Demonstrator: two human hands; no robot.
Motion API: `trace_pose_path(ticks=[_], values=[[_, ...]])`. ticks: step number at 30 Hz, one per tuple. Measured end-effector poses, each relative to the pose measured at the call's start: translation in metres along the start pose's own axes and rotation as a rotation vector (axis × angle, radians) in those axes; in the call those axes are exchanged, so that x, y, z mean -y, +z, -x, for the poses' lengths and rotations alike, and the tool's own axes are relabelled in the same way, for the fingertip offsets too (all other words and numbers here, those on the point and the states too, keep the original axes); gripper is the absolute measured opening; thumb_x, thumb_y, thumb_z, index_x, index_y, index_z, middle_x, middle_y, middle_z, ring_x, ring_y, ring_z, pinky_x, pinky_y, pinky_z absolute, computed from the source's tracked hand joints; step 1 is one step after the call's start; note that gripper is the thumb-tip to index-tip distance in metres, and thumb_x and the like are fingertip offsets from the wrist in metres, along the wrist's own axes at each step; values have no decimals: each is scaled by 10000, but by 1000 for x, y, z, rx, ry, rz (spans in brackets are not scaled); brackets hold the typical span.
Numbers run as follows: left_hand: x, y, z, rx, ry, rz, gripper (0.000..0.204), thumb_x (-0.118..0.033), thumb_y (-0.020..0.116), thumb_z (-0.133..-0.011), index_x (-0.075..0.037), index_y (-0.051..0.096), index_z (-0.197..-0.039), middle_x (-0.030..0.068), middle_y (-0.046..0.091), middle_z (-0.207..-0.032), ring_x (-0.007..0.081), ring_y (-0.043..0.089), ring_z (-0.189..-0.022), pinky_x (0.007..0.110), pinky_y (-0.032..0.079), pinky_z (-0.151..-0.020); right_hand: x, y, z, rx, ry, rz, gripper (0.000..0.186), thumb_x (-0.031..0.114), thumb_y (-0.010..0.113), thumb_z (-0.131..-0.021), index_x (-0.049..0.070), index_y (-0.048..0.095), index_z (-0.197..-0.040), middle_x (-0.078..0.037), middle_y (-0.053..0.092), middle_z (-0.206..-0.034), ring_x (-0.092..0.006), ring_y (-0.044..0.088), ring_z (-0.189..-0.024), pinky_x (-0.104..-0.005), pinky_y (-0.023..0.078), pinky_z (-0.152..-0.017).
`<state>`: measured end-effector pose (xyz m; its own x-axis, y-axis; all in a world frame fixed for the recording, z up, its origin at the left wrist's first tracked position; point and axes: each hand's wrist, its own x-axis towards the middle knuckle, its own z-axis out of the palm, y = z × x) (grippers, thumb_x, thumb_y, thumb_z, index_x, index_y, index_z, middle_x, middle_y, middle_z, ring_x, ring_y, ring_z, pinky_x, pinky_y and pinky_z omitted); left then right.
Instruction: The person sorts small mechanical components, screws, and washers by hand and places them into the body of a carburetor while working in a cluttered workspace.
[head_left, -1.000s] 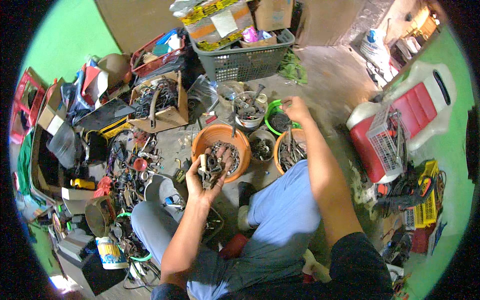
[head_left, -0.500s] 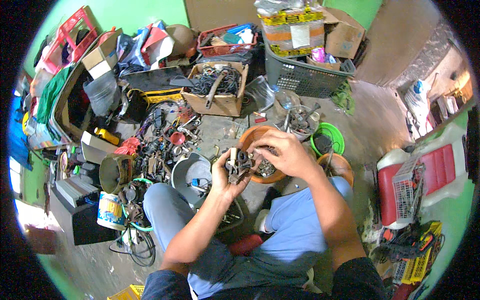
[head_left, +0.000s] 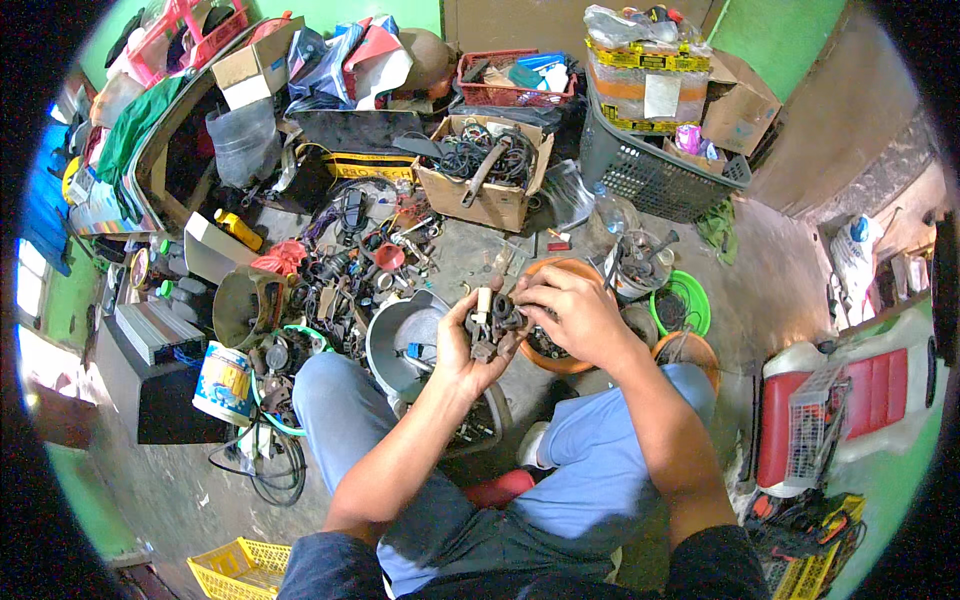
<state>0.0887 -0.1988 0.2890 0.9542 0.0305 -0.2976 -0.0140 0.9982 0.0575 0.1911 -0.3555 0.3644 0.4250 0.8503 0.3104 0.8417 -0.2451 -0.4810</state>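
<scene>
Cupped in my left hand (head_left: 462, 362) are several small worn parts, among them a cream cylindrical piece (head_left: 484, 304) and a dark round piece (head_left: 503, 309). My right hand (head_left: 578, 318) comes in from the right, its bent fingertips meeting the edge of this handful. Whatever lies between those fingertips is too small to make out. Just behind my right hand stands an orange bowl (head_left: 567, 365) with small metal bits in it, partly covered by the hand. Left of my left hand is a grey basin (head_left: 383, 350) holding a small blue item (head_left: 414, 351).
A heap of loose parts (head_left: 335, 270) spreads over the floor at the left. Beyond it sits a cardboard box (head_left: 470, 199) of cables. A green bowl (head_left: 700, 290), a second orange bowl (head_left: 712, 365) and a large grey crate (head_left: 640, 165) stand to the right.
The whole view has shifted, so the surroundings sit further right. My right fingertips have come down from above the handful to its edge. The left hand still holds the parts.
</scene>
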Motion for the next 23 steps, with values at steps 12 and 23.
trace_pose_path(ticks=[12,23], values=[[-18,19,22,-145,94,215,313,-242,490,-989,-70,589,-1230,219,572,-1362,406,530,-1290,575,409,-1132,18,4,-28,-129,38,-70,165,99,707,-868,-1,628,-974,-169,643,-918,-356,660,-835,-421,526,-737],[-65,11,55,-119,317,264,327,-220,451,-1005,-50,517,-1277,232,457,-1458,432,401,-1406,580,358,-1169,64,2,-72,-163,-58,-263,223,84,697,-887,18,673,-1099,-170,709,-1063,-317,688,-1039,-403,512,-924]])
